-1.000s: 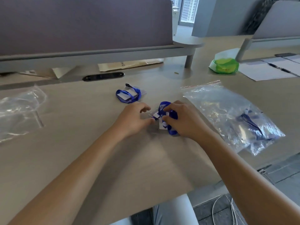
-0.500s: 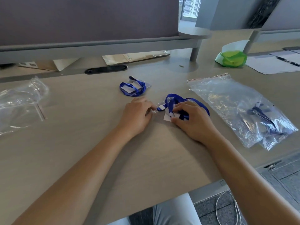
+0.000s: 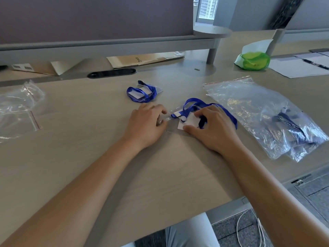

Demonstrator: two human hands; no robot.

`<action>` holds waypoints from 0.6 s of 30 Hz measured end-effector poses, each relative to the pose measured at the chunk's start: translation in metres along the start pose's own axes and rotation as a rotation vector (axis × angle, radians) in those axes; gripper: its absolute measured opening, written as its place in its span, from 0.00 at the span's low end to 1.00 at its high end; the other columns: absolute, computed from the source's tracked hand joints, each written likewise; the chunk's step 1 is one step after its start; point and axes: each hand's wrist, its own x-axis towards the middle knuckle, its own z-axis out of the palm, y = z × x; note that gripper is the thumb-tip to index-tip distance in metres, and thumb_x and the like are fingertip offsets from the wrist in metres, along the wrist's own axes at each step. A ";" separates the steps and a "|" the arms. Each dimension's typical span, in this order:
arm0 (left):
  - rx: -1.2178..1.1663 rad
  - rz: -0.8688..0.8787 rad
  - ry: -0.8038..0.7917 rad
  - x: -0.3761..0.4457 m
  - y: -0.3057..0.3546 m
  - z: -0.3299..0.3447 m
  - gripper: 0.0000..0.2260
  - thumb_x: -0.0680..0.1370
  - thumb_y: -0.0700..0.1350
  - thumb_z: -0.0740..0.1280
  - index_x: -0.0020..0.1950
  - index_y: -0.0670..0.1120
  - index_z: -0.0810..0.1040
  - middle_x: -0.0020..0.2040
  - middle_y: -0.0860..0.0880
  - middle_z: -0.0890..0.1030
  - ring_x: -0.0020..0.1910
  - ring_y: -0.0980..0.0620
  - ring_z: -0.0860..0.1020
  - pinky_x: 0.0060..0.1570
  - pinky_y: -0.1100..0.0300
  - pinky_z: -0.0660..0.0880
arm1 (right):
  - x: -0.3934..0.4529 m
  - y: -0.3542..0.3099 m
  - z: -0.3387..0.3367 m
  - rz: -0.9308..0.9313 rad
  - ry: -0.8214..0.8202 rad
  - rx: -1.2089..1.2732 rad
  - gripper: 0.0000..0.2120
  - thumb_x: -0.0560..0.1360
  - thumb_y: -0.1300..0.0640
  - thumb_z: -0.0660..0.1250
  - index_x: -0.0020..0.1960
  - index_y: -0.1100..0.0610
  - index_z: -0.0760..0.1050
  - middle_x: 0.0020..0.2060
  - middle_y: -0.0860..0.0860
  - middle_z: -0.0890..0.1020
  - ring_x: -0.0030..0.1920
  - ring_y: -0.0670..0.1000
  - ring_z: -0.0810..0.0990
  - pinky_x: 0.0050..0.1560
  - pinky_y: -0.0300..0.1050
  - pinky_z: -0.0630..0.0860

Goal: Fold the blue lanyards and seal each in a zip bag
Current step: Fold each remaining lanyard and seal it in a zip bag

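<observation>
A blue lanyard [image 3: 191,104] with a clear badge holder and white card lies on the desk between my hands. My right hand [image 3: 211,128] presses on the card and strap, fingers curled over them. My left hand [image 3: 145,124] pinches the clear holder's left end beside the clip. A second blue lanyard [image 3: 141,92], folded on its badge, rests farther back. Clear zip bags [image 3: 249,106] with red-lined tops lie at the right, lanyards showing inside the lower ones.
Crumpled clear bags [image 3: 17,107] lie at the left edge. A grey divider rail [image 3: 106,45] and a black cable slot [image 3: 112,73] run along the back. A green packet [image 3: 253,60] and papers with a pen [image 3: 302,65] sit back right.
The lanyard's loop has spread out to the right from a tight bundle. My right hand has shifted right onto the card, and my left hand stays at the holder's end.
</observation>
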 end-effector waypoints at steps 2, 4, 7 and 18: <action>0.010 0.005 -0.036 0.000 0.001 0.000 0.14 0.79 0.52 0.67 0.64 0.52 0.79 0.57 0.52 0.77 0.59 0.48 0.74 0.57 0.48 0.73 | 0.000 -0.001 -0.001 -0.028 -0.009 0.038 0.22 0.70 0.38 0.74 0.59 0.48 0.80 0.51 0.42 0.79 0.54 0.48 0.77 0.54 0.46 0.73; -0.007 0.009 -0.044 -0.001 0.001 0.000 0.17 0.78 0.53 0.69 0.66 0.52 0.78 0.62 0.51 0.77 0.63 0.48 0.74 0.59 0.47 0.73 | 0.000 -0.004 -0.002 -0.071 -0.043 0.074 0.21 0.71 0.42 0.74 0.60 0.48 0.79 0.51 0.42 0.80 0.53 0.48 0.78 0.53 0.46 0.74; -0.041 0.016 -0.073 -0.001 -0.003 -0.001 0.20 0.77 0.53 0.68 0.70 0.53 0.76 0.66 0.52 0.76 0.67 0.48 0.71 0.62 0.48 0.71 | -0.003 -0.007 -0.005 -0.147 -0.060 0.126 0.15 0.71 0.46 0.74 0.57 0.45 0.79 0.49 0.41 0.83 0.50 0.46 0.80 0.52 0.45 0.77; -0.150 0.100 -0.142 -0.004 -0.006 -0.006 0.20 0.78 0.45 0.69 0.70 0.52 0.76 0.63 0.52 0.81 0.61 0.51 0.77 0.61 0.49 0.75 | 0.000 0.004 -0.002 -0.157 -0.088 0.094 0.22 0.67 0.35 0.76 0.56 0.46 0.83 0.57 0.43 0.80 0.59 0.46 0.76 0.60 0.44 0.72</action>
